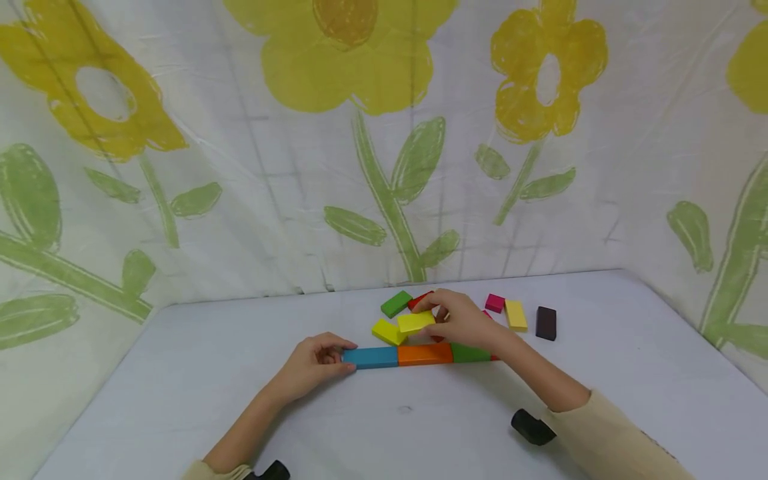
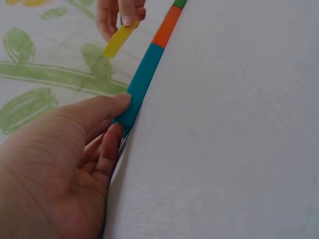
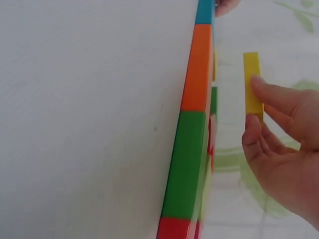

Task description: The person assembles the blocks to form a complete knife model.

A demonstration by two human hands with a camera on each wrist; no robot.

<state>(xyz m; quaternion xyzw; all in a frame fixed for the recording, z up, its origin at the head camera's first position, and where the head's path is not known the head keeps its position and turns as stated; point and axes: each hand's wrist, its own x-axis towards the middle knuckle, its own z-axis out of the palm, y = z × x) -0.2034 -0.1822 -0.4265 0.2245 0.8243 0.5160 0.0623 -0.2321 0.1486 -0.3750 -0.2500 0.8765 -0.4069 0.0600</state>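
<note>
My left hand (image 1: 309, 367) pinches the left end of a blue block (image 1: 373, 359) between thumb and fingers. That block heads a straight row on the table, followed by an orange block (image 1: 425, 354), a green block (image 1: 470, 353) and a red block (image 3: 174, 228), which my right arm mostly hides in the head view. Just behind the row, my right hand (image 1: 465, 323) holds a yellow block (image 1: 414, 323) by one end, raised above the table. In the right wrist view, thumb and fingers grip this yellow block (image 3: 252, 89), apart from the row.
Behind the row lie another yellow block (image 1: 387, 331), a green block (image 1: 396, 304) and a red block (image 1: 419, 301), partly covered by my right hand. Farther right are a magenta block (image 1: 495, 303), a pale yellow block (image 1: 515, 315) and a dark brown block (image 1: 546, 323). A flowered curtain (image 1: 276, 253) hangs behind the white table.
</note>
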